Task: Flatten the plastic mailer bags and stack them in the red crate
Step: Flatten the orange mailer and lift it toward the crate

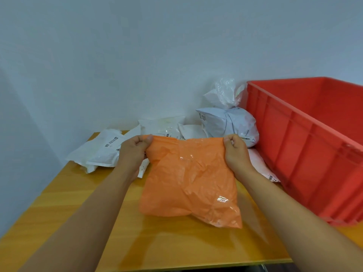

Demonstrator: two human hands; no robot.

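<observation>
Orange mailer bag (188, 179), crinkled, glossy, seemingly part-filled

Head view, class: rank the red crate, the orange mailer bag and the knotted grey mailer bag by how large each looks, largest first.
1. red crate, though cut off by the frame edge.
2. orange mailer bag; it is nearer the camera, which enlarges it.
3. knotted grey mailer bag, farther back and partly hidden.

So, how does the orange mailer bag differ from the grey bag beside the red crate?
The orange mailer bag is held up at its top corners by the left hand and right hand; the grey bag lies untouched on the table. The orange one is spread fairly flat, the grey one bulges and is bunched. Both are crinkled plastic.
</observation>
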